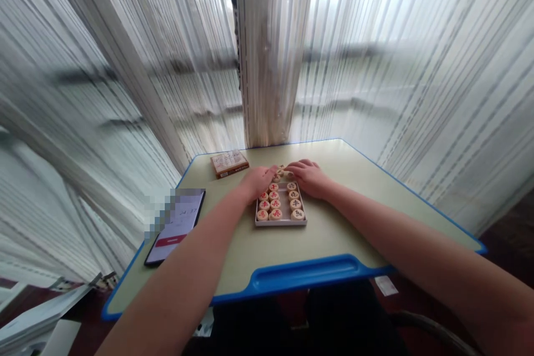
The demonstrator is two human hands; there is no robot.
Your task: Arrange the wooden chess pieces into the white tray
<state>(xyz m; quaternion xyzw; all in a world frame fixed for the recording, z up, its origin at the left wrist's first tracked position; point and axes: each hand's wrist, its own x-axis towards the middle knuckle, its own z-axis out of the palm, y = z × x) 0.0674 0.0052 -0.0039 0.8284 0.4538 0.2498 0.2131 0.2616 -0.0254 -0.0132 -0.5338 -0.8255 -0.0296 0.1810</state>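
Observation:
A shallow white box (280, 223) lies on the table, partly filled with round wooden Chinese chess pieces. Pieces with red characters (275, 204) stand in two columns on its left, and dark-marked pieces (295, 204) form one column on its right. Bare box floor shows between them. My left hand (257, 182) is at the box's far left corner, fingers together and bent; what they hold is hidden. From the far right, my right hand (309, 177) reaches in with its fingertips closed at a small piece. Several loose pieces (280, 173) lie between the hands.
A brown cardboard box (229, 163) lies at the table's back left. On the left edge rests a phone (177, 228) with a lit screen. The table (359, 178) has a blue rim and a front groove (306, 273). Sheer curtains (271, 67) hang behind.

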